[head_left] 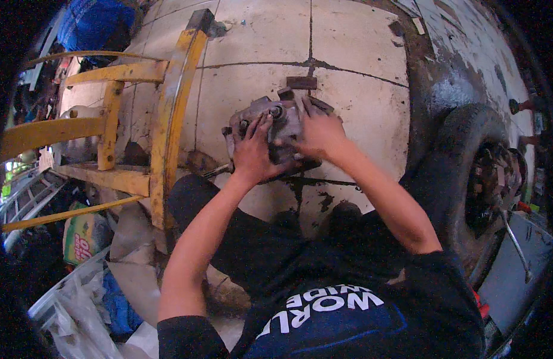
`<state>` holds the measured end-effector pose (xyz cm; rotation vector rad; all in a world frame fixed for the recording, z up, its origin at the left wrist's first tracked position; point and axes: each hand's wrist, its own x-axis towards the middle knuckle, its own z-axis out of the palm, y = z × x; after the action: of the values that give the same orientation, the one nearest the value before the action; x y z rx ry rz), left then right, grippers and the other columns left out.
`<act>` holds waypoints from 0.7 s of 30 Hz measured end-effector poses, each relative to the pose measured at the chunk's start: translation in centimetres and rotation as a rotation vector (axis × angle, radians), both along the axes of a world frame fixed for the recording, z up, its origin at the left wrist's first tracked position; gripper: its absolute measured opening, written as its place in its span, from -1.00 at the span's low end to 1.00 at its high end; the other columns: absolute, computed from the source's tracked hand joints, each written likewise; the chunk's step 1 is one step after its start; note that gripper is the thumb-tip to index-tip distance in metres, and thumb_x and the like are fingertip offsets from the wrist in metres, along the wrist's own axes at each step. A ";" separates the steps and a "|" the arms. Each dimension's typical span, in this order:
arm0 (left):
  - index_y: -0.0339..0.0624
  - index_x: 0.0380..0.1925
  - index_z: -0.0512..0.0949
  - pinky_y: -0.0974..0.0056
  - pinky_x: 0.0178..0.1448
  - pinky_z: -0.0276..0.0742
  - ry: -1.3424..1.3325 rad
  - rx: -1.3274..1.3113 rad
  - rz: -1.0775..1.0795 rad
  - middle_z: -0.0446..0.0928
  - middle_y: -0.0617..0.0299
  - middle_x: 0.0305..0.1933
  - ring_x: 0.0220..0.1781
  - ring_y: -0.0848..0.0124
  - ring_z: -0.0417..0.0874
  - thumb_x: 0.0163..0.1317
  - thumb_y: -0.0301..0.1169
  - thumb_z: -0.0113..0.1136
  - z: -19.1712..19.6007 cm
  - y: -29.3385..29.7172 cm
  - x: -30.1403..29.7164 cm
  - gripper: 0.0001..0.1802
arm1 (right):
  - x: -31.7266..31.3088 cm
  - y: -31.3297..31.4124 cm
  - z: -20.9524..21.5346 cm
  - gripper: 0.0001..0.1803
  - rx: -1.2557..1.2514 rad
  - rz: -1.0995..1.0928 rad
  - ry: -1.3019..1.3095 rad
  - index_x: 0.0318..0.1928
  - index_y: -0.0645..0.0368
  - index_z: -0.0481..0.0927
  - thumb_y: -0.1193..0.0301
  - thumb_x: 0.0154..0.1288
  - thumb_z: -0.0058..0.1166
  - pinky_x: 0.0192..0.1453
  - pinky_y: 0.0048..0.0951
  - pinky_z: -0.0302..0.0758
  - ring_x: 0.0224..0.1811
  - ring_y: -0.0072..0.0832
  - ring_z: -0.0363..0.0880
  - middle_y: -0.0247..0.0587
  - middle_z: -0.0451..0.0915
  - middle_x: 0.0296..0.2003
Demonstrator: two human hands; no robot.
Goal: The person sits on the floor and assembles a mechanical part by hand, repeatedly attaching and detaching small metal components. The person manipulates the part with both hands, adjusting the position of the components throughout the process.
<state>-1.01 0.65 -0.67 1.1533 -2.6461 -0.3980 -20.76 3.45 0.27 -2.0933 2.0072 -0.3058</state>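
Observation:
A grey, grimy cast-metal housing [275, 115] with round bolt heads or bosses on top sits on the tiled floor in front of me. My left hand [251, 152] grips its near left side, fingers spread over the top and thumb along the near edge. Over the right side of the housing lies my right hand [320, 133], fingers pointing away and partly smeared by motion. Whether those fingers pinch anything is hidden. Just beyond the housing lies a small dark rectangular block [301, 82]. A thin metal rod [218, 170] lies by the housing's near left edge.
On the left stands a yellow metal frame [179, 119]. A wheel with a black tyre [462, 179] is close on my right, beside a grey box [518, 263] with a bent metal bar [515, 245]. Plastic sheeting [73, 317] and a blue bundle [94, 25] lie leftward.

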 end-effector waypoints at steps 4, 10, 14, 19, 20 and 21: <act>-0.28 0.30 0.19 -0.18 0.54 -0.40 -0.008 -0.004 0.048 0.35 0.01 0.34 0.44 0.14 0.26 -0.32 0.39 0.38 0.0 0.2 0.5 0.29 | 0.1 5.3 5.6 -0.39 0.419 0.003 -0.162 0.15 0.25 0.46 0.08 0.23 0.08 -0.01 0.05 0.51 -0.13 0.08 0.61 0.21 0.60 -0.09; -0.27 0.27 0.25 -0.17 0.52 -0.24 0.005 0.041 0.097 0.36 0.02 0.33 0.43 0.14 0.28 -0.35 0.39 0.40 0.8 0.5 0.0 0.27 | -6.3 4.6 8.3 -0.69 0.432 -0.064 -0.183 -0.08 0.18 0.59 0.34 0.20 0.03 -0.09 0.07 0.50 -0.25 0.11 0.59 0.15 0.62 -0.29; -0.26 0.28 0.24 -0.17 0.50 -0.16 0.048 -0.021 0.025 0.37 0.00 0.31 0.41 0.14 0.29 -0.36 0.37 0.42 -0.2 -0.3 -0.2 0.27 | -5.7 -0.2 2.5 -0.75 0.026 -0.262 -0.319 -0.22 0.23 0.62 0.43 0.07 0.03 -0.05 0.05 0.50 -0.19 0.09 0.60 0.18 0.62 -0.31; -0.25 0.30 0.20 -0.14 0.51 -0.15 0.044 -0.017 0.034 0.37 -0.01 0.31 0.41 0.11 0.28 -0.37 0.34 0.45 -0.6 0.0 0.5 0.29 | -2.6 1.1 3.0 -0.72 0.388 0.051 -0.309 -0.24 0.25 0.64 0.43 -0.01 0.08 -0.01 -0.05 0.53 -0.15 0.05 0.61 0.16 0.63 -0.31; -0.25 0.30 0.19 -0.14 0.51 -0.15 0.023 -0.047 0.021 0.36 -0.02 0.31 0.41 0.10 0.28 -0.37 0.33 0.45 -0.5 -0.1 0.7 0.30 | -4.0 1.5 4.7 -0.71 0.456 0.116 -0.378 -0.23 0.22 0.65 0.42 -0.02 0.08 -0.03 -0.04 0.54 -0.16 0.05 0.61 0.14 0.63 -0.32; -0.25 0.31 0.18 -0.13 0.51 -0.15 0.005 -0.075 0.001 0.36 -0.02 0.31 0.41 0.09 0.28 -0.37 0.33 0.45 -0.2 -0.1 0.5 0.30 | -5.7 2.1 6.1 -0.70 0.524 0.171 -0.445 -0.21 0.20 0.66 0.42 -0.02 0.08 -0.04 -0.04 0.54 -0.17 0.05 0.62 0.13 0.63 -0.33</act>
<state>-0.49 0.51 -0.84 1.1293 -2.6325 -0.2984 -26.49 5.52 6.36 -1.6717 1.4462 -0.1690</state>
